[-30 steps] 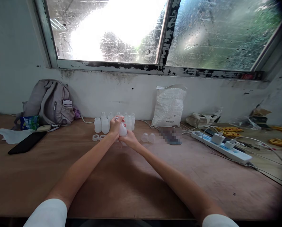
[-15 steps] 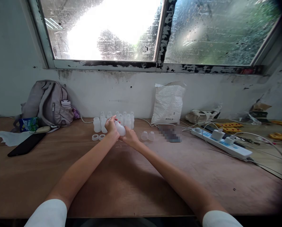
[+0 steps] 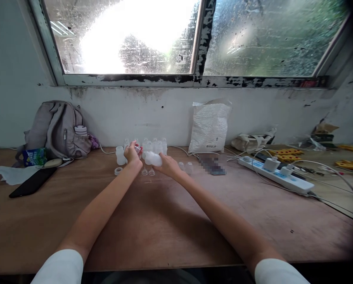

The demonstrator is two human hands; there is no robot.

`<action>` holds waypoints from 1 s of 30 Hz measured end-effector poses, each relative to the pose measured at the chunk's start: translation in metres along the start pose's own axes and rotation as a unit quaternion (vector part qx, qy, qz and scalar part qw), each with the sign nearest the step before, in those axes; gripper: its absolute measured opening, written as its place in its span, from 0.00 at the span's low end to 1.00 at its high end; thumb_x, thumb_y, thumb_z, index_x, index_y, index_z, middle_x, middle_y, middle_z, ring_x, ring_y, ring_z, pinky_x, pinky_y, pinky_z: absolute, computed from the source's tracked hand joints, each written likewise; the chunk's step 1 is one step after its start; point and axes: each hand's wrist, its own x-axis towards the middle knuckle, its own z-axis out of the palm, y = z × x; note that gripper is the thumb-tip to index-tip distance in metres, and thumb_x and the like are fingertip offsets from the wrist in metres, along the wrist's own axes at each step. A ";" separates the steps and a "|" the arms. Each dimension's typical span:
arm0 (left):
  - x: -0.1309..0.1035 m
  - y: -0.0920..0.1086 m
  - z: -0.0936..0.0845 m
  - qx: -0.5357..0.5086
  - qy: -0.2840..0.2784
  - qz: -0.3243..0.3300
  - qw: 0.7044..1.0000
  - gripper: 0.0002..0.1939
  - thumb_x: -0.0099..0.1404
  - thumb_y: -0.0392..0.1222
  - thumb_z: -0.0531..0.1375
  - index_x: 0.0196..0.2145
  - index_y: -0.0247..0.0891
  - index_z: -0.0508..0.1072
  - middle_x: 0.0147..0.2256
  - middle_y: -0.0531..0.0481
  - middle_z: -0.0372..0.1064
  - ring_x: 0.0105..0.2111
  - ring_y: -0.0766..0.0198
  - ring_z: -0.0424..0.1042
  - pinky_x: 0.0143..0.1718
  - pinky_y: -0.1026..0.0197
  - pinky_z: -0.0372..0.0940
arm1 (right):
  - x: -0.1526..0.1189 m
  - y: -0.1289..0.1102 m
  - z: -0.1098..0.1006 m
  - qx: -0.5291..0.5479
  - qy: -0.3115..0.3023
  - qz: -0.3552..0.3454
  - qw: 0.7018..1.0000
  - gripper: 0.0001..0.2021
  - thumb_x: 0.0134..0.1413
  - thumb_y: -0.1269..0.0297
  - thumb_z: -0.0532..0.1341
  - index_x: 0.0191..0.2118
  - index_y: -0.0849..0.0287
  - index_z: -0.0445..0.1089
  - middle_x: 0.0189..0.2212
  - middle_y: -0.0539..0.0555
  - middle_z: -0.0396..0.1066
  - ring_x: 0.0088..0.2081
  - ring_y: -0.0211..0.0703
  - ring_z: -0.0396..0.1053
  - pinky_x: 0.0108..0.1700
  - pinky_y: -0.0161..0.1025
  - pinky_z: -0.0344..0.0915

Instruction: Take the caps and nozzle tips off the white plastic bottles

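My right hand (image 3: 168,165) is wrapped around a translucent white bottle (image 3: 153,159), held tilted above the table. To its left, my left hand (image 3: 132,154) has its fingers closed round a small clear piece with red specks by it; its kind is too small to make out. Behind both hands stands a row of clear-topped bottles (image 3: 164,145), partly hidden. An open white bottle body (image 3: 121,156) stands left of my left hand, near a white ring (image 3: 118,171). Two clear nipples (image 3: 144,172) lie below the hands. Two clear caps (image 3: 189,167) stand right of my right hand.
At the left are a grey backpack (image 3: 56,126), a black phone (image 3: 32,182) and a white tissue (image 3: 15,174). A white plastic package (image 3: 209,126) leans on the wall. A power strip (image 3: 274,175) with plugs and cables lies at the right, near yellow parts (image 3: 286,154).
My hands have come apart: the left moved left, off the bottle, with a small clear piece in its fingers. The right still holds the bottle. Two nipples on the table are now uncovered.
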 end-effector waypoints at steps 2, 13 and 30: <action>0.011 0.009 -0.004 -0.012 0.023 -0.006 1.000 0.08 0.47 0.41 0.58 0.25 0.37 0.62 0.24 0.56 0.60 0.19 0.73 0.65 0.22 0.68 0.62 | 0.002 0.009 -0.001 0.015 0.020 0.008 1.000 0.19 0.37 0.52 0.61 0.33 0.60 0.63 0.34 0.59 0.64 0.38 0.50 0.62 0.36 0.39 0.57; 0.019 0.001 -0.009 0.014 0.018 -0.044 0.999 0.14 0.48 0.48 0.60 0.26 0.37 0.62 0.25 0.54 0.62 0.20 0.71 0.65 0.20 0.68 0.60 | -0.007 0.039 0.038 0.210 0.024 0.095 0.973 0.29 0.33 0.52 0.63 0.42 0.62 0.58 0.37 0.57 0.66 0.39 0.47 0.63 0.37 0.40 0.59; -0.019 -0.001 -0.004 0.223 -0.380 -0.002 0.897 0.24 0.53 0.54 0.56 0.43 0.39 0.57 0.40 0.45 0.64 0.37 0.63 0.66 0.36 0.61 0.62 | 0.006 -0.010 -0.043 0.136 0.141 -0.147 0.970 0.19 0.49 0.56 0.55 0.48 0.57 0.60 0.47 0.57 0.62 0.51 0.46 0.55 0.51 0.44 0.51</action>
